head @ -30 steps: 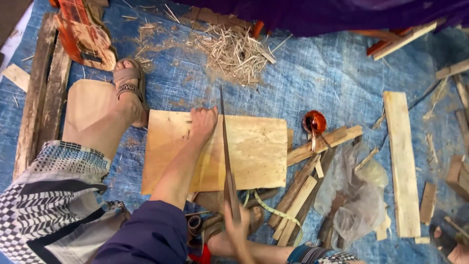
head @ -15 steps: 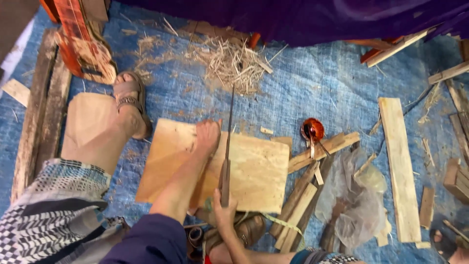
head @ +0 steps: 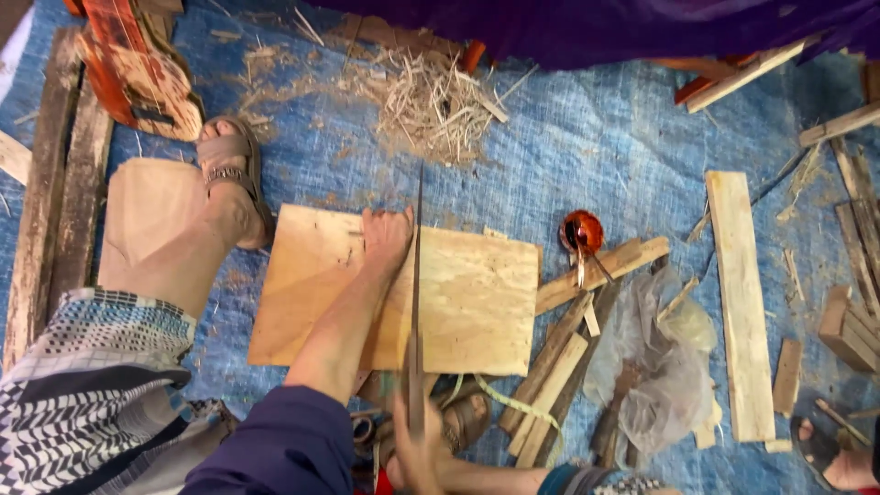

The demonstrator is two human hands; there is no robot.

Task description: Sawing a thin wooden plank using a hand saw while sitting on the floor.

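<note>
**A:** Blue tarp (head: 587,156) on the floor, whole scene sits on it. What's in the hands?

**B:** Right hand (head: 417,449) at the bottom edge, fingers closed round the handle of a long thin blade (head: 418,275). Blade stands on edge, running up across the plywood board (head: 467,302), tip pointing at the shavings pile (head: 431,101).

**A:** Left hand?

**B:** Left hand (head: 387,236) lies on the board near its top edge, just left of the blade. Fingers look flat and together, pressing down, holding nothing; exact spread I cannot tell.

**A:** Board position?

**B:** Flat on the tarp, centre frame. Sandalled foot (head: 229,183) just beyond its upper left corner, patterned shorts (head: 82,385) lower left.

**A:** Clutter around it?

**B:** Right of the board: wood offcuts (head: 568,367) stacked at angles, touching its right edge. Small round red object (head: 581,231) just above them. Crumpled clear plastic bag (head: 660,367) over more scraps. Long pale plank (head: 739,302) further right, well apart. Yellow-green strap (head: 513,403) near the board's lower edge, by a brown sandal (head: 463,417).

**A:** Anything blocking?

**B:** Left forearm crosses the board's lower middle and hides it. Dark planks (head: 55,183) along the left edge, red painted wooden piece (head: 137,64) top left. Purple cloth (head: 596,27) along the top.
</note>
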